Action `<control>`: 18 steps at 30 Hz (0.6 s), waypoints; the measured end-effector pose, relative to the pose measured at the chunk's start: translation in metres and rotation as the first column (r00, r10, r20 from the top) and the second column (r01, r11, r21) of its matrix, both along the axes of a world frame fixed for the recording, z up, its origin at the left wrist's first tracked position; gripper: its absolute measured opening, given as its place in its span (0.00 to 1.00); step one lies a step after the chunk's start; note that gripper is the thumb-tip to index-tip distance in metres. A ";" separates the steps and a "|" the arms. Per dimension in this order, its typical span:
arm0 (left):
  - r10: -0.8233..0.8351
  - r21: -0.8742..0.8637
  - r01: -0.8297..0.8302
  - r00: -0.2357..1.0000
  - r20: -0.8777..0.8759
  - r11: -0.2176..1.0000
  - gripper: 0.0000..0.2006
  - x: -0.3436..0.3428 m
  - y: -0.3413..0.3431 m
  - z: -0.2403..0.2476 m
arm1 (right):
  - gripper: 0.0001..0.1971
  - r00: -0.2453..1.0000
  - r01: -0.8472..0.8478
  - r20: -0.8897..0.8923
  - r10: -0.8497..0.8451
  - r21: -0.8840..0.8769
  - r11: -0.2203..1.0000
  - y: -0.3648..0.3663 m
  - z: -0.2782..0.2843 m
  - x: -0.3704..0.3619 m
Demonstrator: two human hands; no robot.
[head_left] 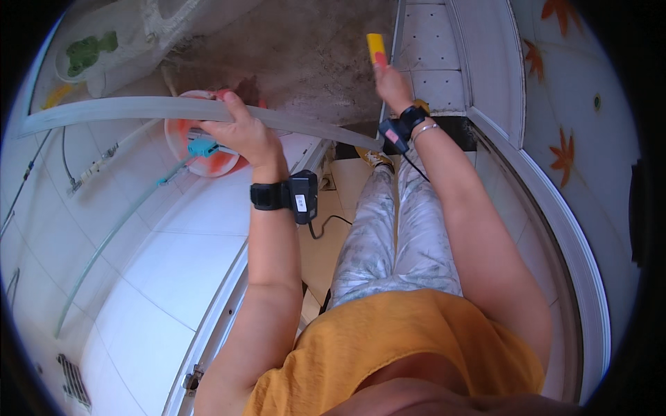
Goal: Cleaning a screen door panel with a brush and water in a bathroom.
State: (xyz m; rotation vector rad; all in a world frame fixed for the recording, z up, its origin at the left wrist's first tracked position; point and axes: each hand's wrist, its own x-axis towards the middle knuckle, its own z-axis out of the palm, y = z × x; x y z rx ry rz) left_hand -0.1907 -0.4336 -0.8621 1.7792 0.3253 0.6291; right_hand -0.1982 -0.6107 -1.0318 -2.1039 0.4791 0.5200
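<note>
My left hand [250, 139] is closed round the pale edge rail [156, 107] of a glass panel [305, 52], its thumb on the upper side. Brown stains cloud the glass. Higher up and to the right, my right hand [394, 89] grips a flat yellow piece [375, 46] with a reddish patch; its exact kind cannot be made out. That piece is beside the panel's upright side rail [397, 35]. Just beyond my left hand, a round red-and-white basin-like thing [177, 142] shows partly behind the rail, with a teal fitting [202, 148] by it.
A teal hose [114, 236] runs down the white tiled wall at left, near a pipe valve [104, 161]. A floor drain grate [73, 380] lies lower left. Metal track rails [208, 333] cross the floor. Leaf-patterned panels [562, 156] stand at right.
</note>
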 end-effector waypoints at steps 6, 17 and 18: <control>0.117 -0.183 -0.115 0.993 0.002 0.976 0.09 -0.004 0.001 0.012 | 0.19 0.945 -0.316 0.087 0.317 -0.020 0.948 0.034 0.076 -0.035; 0.149 -0.079 -0.144 0.988 0.050 0.986 0.12 -0.007 -0.009 0.007 | 0.20 0.933 -0.295 0.245 0.262 0.109 0.949 0.046 0.091 -0.064; 0.155 -0.081 -0.150 0.986 0.058 0.985 0.07 -0.003 -0.006 0.010 | 0.20 0.964 -0.256 0.087 0.250 0.066 0.964 0.038 0.078 -0.062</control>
